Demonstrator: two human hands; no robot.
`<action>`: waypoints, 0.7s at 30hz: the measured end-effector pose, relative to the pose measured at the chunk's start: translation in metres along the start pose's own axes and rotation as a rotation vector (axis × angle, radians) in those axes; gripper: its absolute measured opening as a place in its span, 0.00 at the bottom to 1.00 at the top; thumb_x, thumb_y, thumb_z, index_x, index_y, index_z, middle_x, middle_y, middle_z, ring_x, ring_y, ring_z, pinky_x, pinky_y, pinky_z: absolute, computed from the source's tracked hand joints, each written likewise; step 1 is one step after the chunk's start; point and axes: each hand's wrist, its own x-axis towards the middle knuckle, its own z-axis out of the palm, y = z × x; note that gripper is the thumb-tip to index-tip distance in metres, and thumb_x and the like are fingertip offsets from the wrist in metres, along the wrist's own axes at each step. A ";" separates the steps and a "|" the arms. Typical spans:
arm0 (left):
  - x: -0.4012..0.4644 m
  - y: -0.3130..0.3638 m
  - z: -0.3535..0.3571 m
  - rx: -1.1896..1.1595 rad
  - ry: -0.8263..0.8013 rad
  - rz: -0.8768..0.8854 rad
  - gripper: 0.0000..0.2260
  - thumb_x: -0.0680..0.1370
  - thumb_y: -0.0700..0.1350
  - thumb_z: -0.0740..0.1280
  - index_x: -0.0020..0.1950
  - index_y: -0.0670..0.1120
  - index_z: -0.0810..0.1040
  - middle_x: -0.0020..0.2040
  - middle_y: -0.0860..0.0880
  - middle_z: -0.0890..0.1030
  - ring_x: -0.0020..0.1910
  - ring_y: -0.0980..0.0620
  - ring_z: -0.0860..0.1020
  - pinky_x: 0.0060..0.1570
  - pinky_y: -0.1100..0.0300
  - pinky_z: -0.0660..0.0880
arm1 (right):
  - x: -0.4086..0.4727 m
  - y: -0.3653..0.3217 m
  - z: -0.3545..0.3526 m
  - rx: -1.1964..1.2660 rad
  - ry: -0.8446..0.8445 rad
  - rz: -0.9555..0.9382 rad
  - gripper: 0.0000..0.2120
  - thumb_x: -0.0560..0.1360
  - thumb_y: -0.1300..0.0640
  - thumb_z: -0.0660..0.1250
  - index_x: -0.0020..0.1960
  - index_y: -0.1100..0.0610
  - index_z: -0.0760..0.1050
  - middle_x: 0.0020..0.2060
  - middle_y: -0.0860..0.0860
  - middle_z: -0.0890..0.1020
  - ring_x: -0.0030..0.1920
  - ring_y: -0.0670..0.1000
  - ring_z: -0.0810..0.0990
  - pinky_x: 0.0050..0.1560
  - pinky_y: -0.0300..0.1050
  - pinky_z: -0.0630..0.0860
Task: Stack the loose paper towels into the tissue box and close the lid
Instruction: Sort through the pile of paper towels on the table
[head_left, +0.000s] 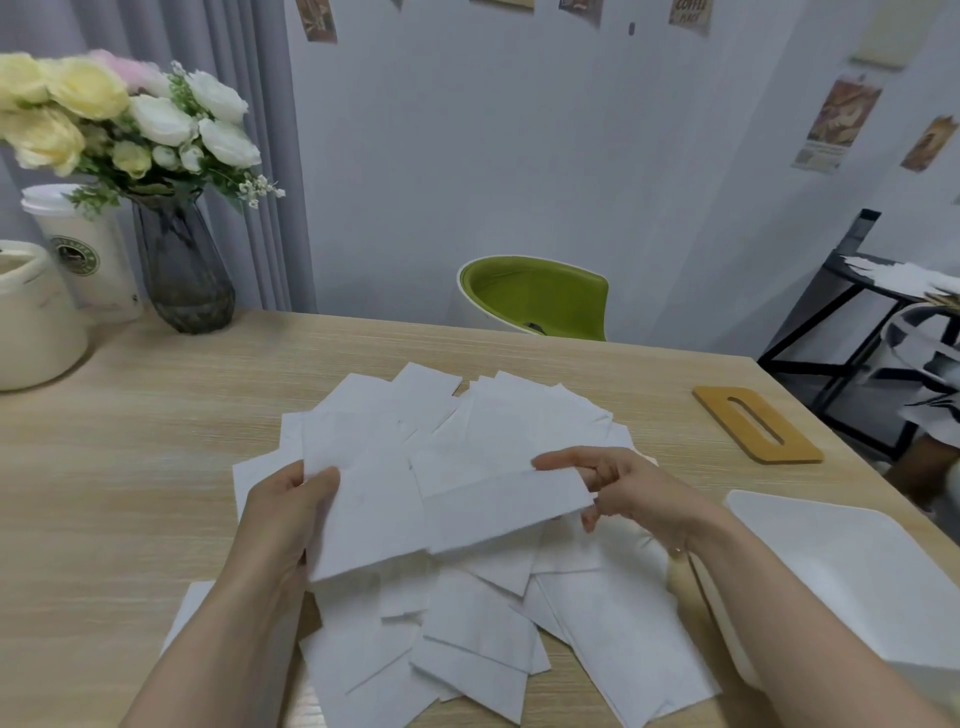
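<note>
Both forearms enter from the bottom edge, converging at frame centre. Left hand (291, 512) grips a folded paper towel (363, 514) along its left edge, thumb on top, fingers curled beneath. Right hand (618, 491) pinches a second towel (506, 512) at its right end, index finger extended over it. Both sheets lifted above the loose towel pile (467, 623) spread across the wooden table (130, 467). White tissue box (852, 566) at lower right; wooden slotted lid (756, 423) lies apart, right of centre.
</note>
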 end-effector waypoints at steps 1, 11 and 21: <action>0.000 0.000 0.000 -0.002 0.001 0.000 0.07 0.79 0.37 0.65 0.45 0.45 0.81 0.39 0.46 0.85 0.38 0.44 0.82 0.40 0.54 0.77 | 0.003 0.001 0.001 -0.056 0.027 -0.005 0.29 0.68 0.78 0.57 0.62 0.57 0.76 0.44 0.56 0.85 0.44 0.49 0.82 0.40 0.41 0.76; -0.008 -0.003 0.001 0.025 -0.029 -0.021 0.05 0.79 0.39 0.66 0.47 0.44 0.82 0.43 0.44 0.86 0.44 0.41 0.83 0.53 0.42 0.77 | 0.020 0.006 0.016 -0.073 0.482 -0.087 0.09 0.71 0.49 0.73 0.33 0.50 0.83 0.31 0.44 0.83 0.32 0.42 0.77 0.36 0.34 0.70; -0.011 -0.004 0.003 0.015 -0.033 -0.037 0.06 0.79 0.39 0.66 0.48 0.44 0.82 0.42 0.44 0.86 0.44 0.40 0.83 0.52 0.42 0.79 | 0.052 0.015 0.028 -0.241 0.541 0.024 0.29 0.70 0.49 0.75 0.67 0.54 0.70 0.56 0.49 0.74 0.54 0.49 0.74 0.56 0.43 0.71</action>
